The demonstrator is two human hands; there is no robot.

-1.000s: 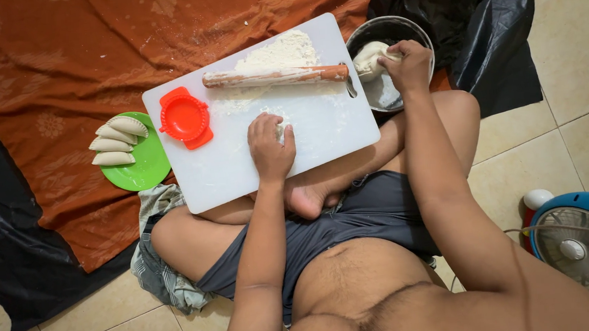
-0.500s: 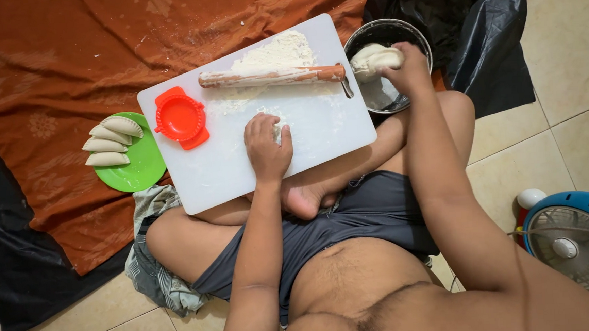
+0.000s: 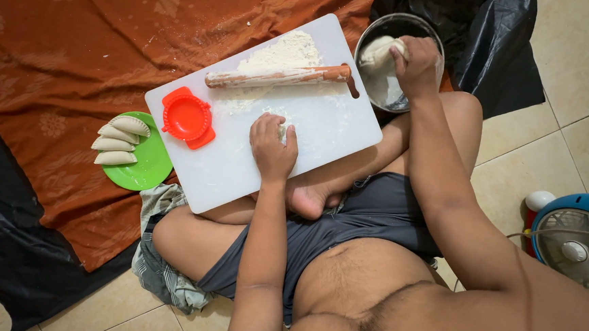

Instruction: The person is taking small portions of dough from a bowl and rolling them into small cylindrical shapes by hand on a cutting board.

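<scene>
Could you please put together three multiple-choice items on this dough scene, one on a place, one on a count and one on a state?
1. Where does the rolling pin lie?
A. on the white cutting board
B. on the green plate
C. inside the metal bowl

2. How many folded pastries lie on the green plate?
A. one
B. three
C. six

3. What is the right hand doing?
A. resting flat on the floor tiles
B. holding the rolling pin
C. closed on the lump of dough at the metal bowl

Answers: 1 A, the pin lies across the board's far end beside the flour. 2 B, three pale half-moons sit side by side on the plate. 3 C, its fingers wrap the dough above the bowl, while the left hand presses a small dough piece on the board.
</scene>
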